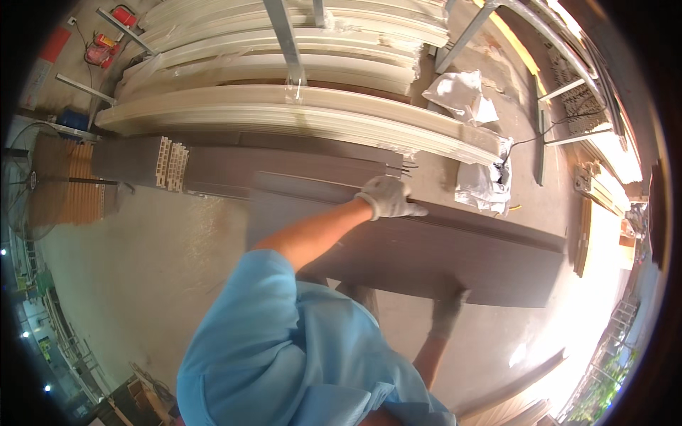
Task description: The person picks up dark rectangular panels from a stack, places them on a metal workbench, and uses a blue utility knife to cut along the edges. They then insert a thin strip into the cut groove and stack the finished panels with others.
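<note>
A long, wide dark brown panel [426, 252] lies across in front of me, tilted, above the floor. My left hand [387, 199], in a whitish work glove, is closed over the panel's far edge. In a dark-looking glove, my right hand [449, 309] grips the near edge farther to the right; its fingertips are partly hidden by the panel. Just beyond the panel, a stack of similar brown boards [284, 165] runs off to the left. Hollow cell ends show on some boards [170, 165] of that stack.
Long cream-coloured profiles [284, 106] are piled beyond the brown stack, between grey metal posts [284, 42]. White sacks [483, 186] lie on the floor at the far right. A standing fan [35, 181] is at the left, and red fire extinguishers [101, 51] are at the far left.
</note>
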`<act>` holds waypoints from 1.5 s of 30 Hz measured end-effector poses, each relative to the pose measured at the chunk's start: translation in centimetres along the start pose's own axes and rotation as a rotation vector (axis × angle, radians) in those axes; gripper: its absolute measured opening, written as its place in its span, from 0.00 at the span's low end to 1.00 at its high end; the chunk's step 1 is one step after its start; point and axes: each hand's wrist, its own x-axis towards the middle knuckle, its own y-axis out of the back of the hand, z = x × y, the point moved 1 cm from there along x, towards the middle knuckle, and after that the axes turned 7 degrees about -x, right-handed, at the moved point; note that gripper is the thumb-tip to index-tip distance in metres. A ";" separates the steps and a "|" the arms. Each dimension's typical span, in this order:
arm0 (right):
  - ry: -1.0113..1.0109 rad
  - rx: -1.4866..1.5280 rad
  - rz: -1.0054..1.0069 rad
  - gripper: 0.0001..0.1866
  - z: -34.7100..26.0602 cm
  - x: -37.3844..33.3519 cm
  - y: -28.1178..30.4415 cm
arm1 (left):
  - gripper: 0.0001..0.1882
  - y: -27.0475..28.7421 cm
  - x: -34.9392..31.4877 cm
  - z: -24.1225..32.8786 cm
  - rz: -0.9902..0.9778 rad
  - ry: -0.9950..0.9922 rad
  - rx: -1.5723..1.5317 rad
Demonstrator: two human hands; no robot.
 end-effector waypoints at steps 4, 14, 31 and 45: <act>-0.329 -0.042 -0.007 0.26 10.7 -1.8 -5.2 | 0.42 1.5 -2.1 -13.6 -0.057 0.170 0.034; -0.595 0.098 0.081 0.20 33.9 1.3 -24.4 | 0.39 7.3 -4.2 -42.7 -0.093 0.397 0.037; -0.840 -0.052 0.161 0.28 46.1 8.0 -31.9 | 0.37 7.7 -1.2 -58.4 -0.053 0.434 -0.001; -0.904 -1.000 -0.330 0.15 45.3 10.0 -32.4 | 0.34 7.8 -1.5 -58.6 -0.078 0.495 0.264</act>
